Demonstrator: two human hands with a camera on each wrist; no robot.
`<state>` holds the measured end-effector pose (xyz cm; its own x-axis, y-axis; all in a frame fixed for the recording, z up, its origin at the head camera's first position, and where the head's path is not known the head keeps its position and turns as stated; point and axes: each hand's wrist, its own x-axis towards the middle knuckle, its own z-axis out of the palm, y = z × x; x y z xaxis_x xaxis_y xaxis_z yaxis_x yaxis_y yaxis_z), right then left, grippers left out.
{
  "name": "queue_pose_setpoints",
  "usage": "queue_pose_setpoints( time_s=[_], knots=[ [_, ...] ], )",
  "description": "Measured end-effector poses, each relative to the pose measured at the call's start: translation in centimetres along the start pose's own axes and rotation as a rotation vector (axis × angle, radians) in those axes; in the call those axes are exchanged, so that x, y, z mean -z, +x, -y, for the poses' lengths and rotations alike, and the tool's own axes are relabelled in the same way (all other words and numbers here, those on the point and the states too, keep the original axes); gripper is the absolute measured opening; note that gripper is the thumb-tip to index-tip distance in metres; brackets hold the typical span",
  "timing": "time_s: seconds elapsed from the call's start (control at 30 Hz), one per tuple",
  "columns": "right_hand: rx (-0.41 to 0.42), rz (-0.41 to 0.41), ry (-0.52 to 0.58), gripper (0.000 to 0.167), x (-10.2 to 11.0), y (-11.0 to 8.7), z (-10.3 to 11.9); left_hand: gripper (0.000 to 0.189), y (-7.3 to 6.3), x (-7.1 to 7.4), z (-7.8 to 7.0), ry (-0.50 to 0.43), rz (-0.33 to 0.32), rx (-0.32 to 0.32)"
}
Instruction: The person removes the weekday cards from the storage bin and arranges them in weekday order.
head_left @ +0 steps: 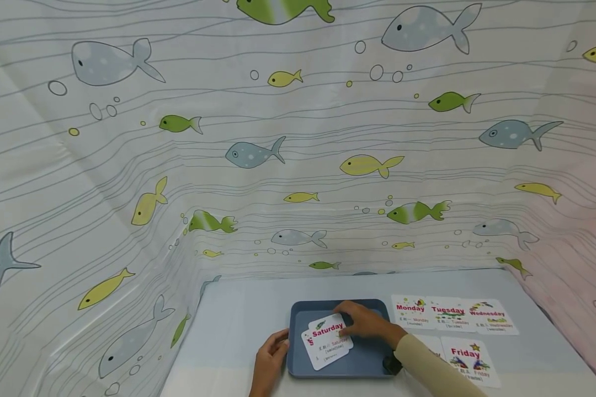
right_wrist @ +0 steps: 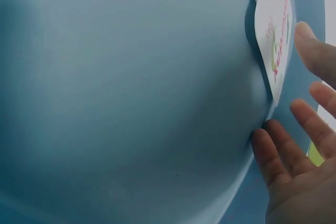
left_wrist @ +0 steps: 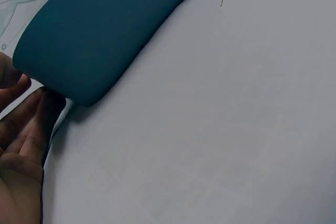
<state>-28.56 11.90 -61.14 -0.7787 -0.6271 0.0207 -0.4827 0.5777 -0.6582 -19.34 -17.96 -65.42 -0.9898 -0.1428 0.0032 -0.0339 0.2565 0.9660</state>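
Note:
A blue tray [head_left: 365, 365] lies on the table in the head view. Inside it the Saturday card [head_left: 328, 331] overlaps another white card [head_left: 320, 361], which is mostly covered. My right hand [head_left: 370, 322] reaches over the tray, its thumb at the Saturday card's right edge. In the right wrist view that hand's fingers [right_wrist: 269, 153] are spread loosely near the tray's side, beside the cards. My left hand [head_left: 270, 355] is at the tray's left edge. The left wrist view has its fingertips touching the tray's outer wall [left_wrist: 79, 40].
Right of the tray lie the Monday card [head_left: 410, 313], the Tuesday card [head_left: 448, 315] and the Wednesday card [head_left: 488, 316] in a row. Below them is the Friday card [head_left: 469, 361], beside a card partly hidden by the right sleeve [head_left: 429, 364]. A fish-patterned curtain [head_left: 318, 220] surrounds the table.

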Motion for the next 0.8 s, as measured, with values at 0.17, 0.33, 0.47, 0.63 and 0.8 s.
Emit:
queue_pose_setpoints(
  time_s=[0.17, 0.33, 0.47, 0.63, 0.8],
  knots=[
    [-0.005, 0.059, -0.034, 0.068, -0.1, 0.0, -0.1, 0.032, -0.1, 0.0, -0.3, -0.010, 0.004, 0.020],
    [-0.010, 0.095, -0.071, 0.074, -0.1, 0.1, 0.2, 0.031, -0.2, 0.2, -1.3, -0.028, 0.019, 0.043],
    [-0.017, 0.101, -0.089, 0.078, -0.2, 0.2, 0.4, 0.030, -0.8, 0.6, -3.3, -0.028, 0.037, 0.048],
    [-0.002, 0.113, -0.123, 0.079, -0.2, 0.1, 0.6, 0.031, -0.9, 0.5, -3.4, -0.018, 0.035, 0.052],
    [0.025, 0.118, -0.149, 0.077, -0.2, 0.2, 0.8, 0.032, 0.0, 0.0, -0.5, -0.016, 0.006, 0.047]
  ],
)
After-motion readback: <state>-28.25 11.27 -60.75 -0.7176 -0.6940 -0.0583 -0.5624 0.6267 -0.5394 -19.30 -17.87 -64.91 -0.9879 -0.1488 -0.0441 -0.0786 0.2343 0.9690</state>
